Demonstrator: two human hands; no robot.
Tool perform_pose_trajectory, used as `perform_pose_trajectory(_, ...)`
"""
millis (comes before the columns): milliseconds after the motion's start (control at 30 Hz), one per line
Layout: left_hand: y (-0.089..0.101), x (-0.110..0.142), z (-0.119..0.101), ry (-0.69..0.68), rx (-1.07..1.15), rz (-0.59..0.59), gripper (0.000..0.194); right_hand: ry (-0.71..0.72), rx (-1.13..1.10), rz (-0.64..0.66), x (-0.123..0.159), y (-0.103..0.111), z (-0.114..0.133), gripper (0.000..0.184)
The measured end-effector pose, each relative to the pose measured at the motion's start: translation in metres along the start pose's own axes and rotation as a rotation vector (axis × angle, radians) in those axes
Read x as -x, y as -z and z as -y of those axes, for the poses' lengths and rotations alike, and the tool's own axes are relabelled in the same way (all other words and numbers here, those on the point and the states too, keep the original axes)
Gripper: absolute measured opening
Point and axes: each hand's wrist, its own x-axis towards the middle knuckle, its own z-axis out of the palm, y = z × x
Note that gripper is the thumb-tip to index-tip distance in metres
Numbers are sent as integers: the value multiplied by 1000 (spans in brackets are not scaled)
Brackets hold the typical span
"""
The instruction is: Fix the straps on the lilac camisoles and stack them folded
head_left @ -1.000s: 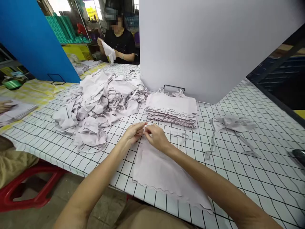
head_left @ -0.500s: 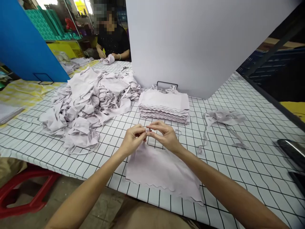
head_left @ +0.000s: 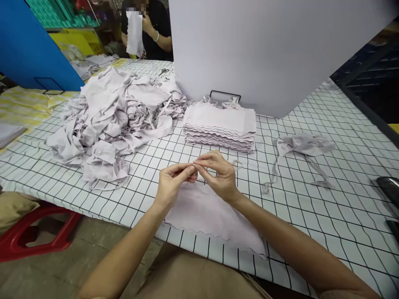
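Note:
My left hand (head_left: 173,182) and my right hand (head_left: 220,176) meet fingertip to fingertip above the table, both closed in a pinch. A tiny pale strip of cloth (head_left: 194,164) shows between them; most of it is hidden by the fingers. Beneath my hands lies a pale lilac cloth piece (head_left: 215,220) with a wavy near edge, spread flat at the table's front. A thin cloth tie (head_left: 237,164) shows just beyond my right hand.
Behind my hands stands a neat stack of cloth pieces (head_left: 220,124). A big loose heap (head_left: 109,112) lies left, and a crumpled tied piece (head_left: 304,145) right. A grey panel (head_left: 249,54) stands at the back. Across the table a co-worker (head_left: 158,37) holds up a cloth.
My view has tilted down slightly. My fingertips have closed more tightly round the small pale strip, which showed more before. The co-worker has lifted a cloth from the table.

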Motion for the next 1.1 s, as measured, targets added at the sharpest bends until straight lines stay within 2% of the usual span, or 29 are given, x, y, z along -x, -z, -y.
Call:
perform_pose_trajectory(133, -5, 6, 3, 81, 110, -74, 30, 16, 5, -56, 3, -6, 2, 19)
perform_pose_trajectory(267, -8, 10, 6, 117, 184, -27, 30, -25, -42, -69, 8, -7, 6, 21)
perform_pose_trajectory(333, -5, 10, 5, 82, 142, 16, 26, -81, -104, 4, 8, -2, 7, 20)
perform_pose_trajectory(433, 3, 10, -5, -2, -104, 124, 23, -247, -252, 299, 6, 9, 7, 27)
perform_pose_trajectory(500, 10, 9, -14, -74, -336, 198, 20, -347, -263, 481, 1, 16, 6, 28)
perform_pose_trajectory(567, 14, 8, -23, -154, -545, 260, 16, -398, -205, 557, -4, 21, 5, 22)
perform_pose_trajectory(667, 19, 5, -25, -270, -725, 329, 15, -382, -110, 546, -10, 26, 4, 18)
perform_pose_trajectory(800, 23, 7, -2, -388, -957, 360, 3, -332, 37, 512, -5, 34, -5, 12)
perform_pose_trajectory(933, 20, 13, 30, -328, -1214, 353, 24, -435, 36, 542, 12, 47, -19, 7)
perform_pose_trajectory(1100, 10, 18, 45, -305, -1243, 325, 22, -359, 35, 512, 33, 55, -24, 4)
